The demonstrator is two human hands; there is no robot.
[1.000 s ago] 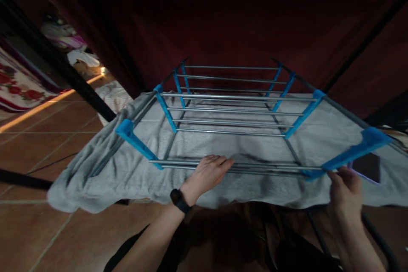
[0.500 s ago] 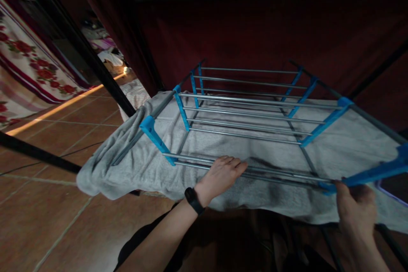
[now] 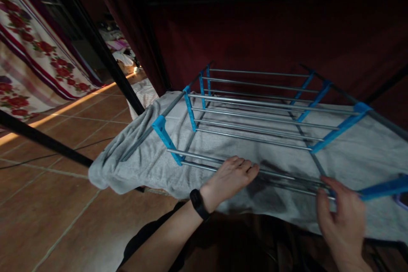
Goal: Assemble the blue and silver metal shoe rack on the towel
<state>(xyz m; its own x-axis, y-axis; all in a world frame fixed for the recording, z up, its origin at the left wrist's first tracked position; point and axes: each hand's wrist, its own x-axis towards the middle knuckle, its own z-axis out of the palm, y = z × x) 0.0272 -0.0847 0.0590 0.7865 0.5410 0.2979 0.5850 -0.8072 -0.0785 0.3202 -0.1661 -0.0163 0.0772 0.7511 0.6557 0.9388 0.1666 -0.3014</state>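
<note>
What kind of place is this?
Probably a bedroom or other sleeping area, possibly a bunk: a grey blanket covers a low bed-like surface, a dark red cloth hangs behind it, and a flowered cloth hangs off to the left.

"What colours has the rack (image 3: 264,118)?"
"Blue brackets (image 3: 166,139), silver rods (image 3: 223,99)."
"The blanket (image 3: 151,168)?"
"Plain grey; the wristband (image 3: 199,204) black."
"The cloth (image 3: 44,61)?"
"Red flowers and maroon stripes on white."
"Tiles (image 3: 54,208)?"
"Brown, with a pale grid."
</note>
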